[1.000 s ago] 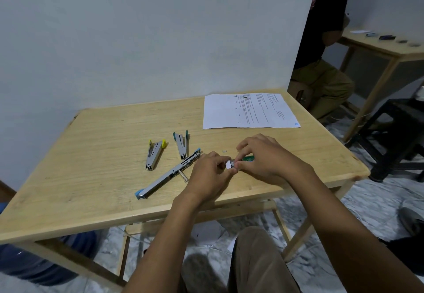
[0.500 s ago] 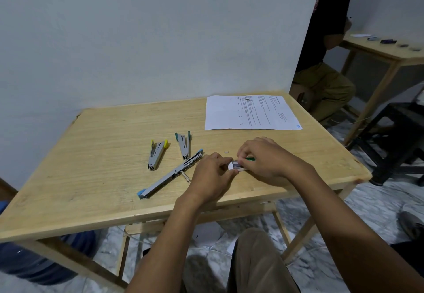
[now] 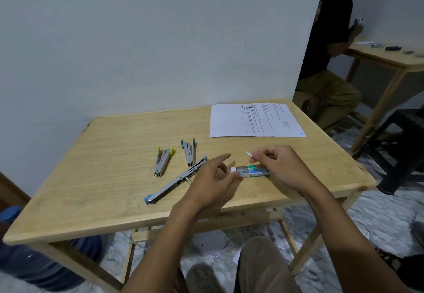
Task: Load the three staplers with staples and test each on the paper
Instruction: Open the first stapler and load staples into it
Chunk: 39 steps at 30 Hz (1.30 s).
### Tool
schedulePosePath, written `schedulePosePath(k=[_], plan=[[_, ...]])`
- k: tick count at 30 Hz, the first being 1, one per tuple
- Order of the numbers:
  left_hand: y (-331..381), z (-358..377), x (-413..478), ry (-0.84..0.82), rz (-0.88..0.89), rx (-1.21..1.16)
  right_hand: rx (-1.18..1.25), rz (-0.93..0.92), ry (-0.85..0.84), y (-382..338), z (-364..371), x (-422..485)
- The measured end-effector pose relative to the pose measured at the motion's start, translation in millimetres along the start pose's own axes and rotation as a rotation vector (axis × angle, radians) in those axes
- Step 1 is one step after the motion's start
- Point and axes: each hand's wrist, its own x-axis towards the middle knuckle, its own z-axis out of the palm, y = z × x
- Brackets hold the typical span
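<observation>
Light wooden table (image 3: pixel 103 155), top bare-grained, pushed against a pale grey-blue wall (image 3: pixel 160 40); marbled tile floor (image 3: pixel 378 212) beneath; a blue water jug (image 3: pixel 34 265) stands on the floor under the table's near-left corner; at rear right a second person (image 3: pixel 325 63) sits at a second table (image 3: pixel 390 58) with small items on it, too small to identify; a black stool (image 3: pixel 403 146) stands to the right.

A printed paper (image 3: pixel 254 119) lies flat at the far right of the table; three staplers lie left of centre, close together; the yellow-tipped stapler (image 3: pixel 160 168) and the green-tipped stapler (image 3: pixel 189 158) are each hinged part open in a narrow V; the blue-tipped stapler (image 3: pixel 176 179) is swung out flat in a long diagonal line, its far end just beside the left hand.

The staple box (image 3: pixel 253 169), green with silver, lies flat on the table between the two hands, near the front edge; a white end (image 3: pixel 233 169) sticks out on its left; its contents cannot be seen.

Left hand (image 3: pixel 213 178) is palm down over the table; fingers loose and spread, index straight out toward the far edge, the others half bent with a tip at the box's white end; nothing gripped.

Right hand (image 3: pixel 280 166) hovers over the box's right end, covering it; thumb and index pinch a small white strip (image 3: pixel 249 154), raised just above the box; remaining fingers curled in.
</observation>
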Motion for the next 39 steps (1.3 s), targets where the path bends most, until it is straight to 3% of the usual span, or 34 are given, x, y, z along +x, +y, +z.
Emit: schedulePosePath(k=[4,6,9,12,24,26,30,35,39], plan=[[-6,-26,-8,0.384,0.111,0.129,0.204,0.044,-0.007,3,11,-4],[-11,-41,-6,0.488,0.015,0.271,0.191,0.036,-0.013,6,18,-4],[-18,-59,-3,0.309,-0.214,0.521,0.184,0.029,-0.03,5,32,-3],[-20,-63,-3,0.156,-0.329,0.601,0.183,0.0,-0.032,4,42,-3],[-24,-70,-3,0.162,-0.282,0.619,0.139,-0.128,0.053,-6,48,-6],[-20,-77,-6,0.19,-0.269,0.471,0.115,-0.145,0.033,-8,53,-6],[-5,-90,-16,0.199,-0.319,-0.117,0.1,-0.185,0.0,-20,66,-6],[-7,-88,-26,-0.023,-0.349,-0.681,0.052,-0.286,0.007,-38,78,-2],[-11,-82,-31,-0.128,-0.329,-0.872,-0.098,-0.344,-0.017,-44,85,2]])
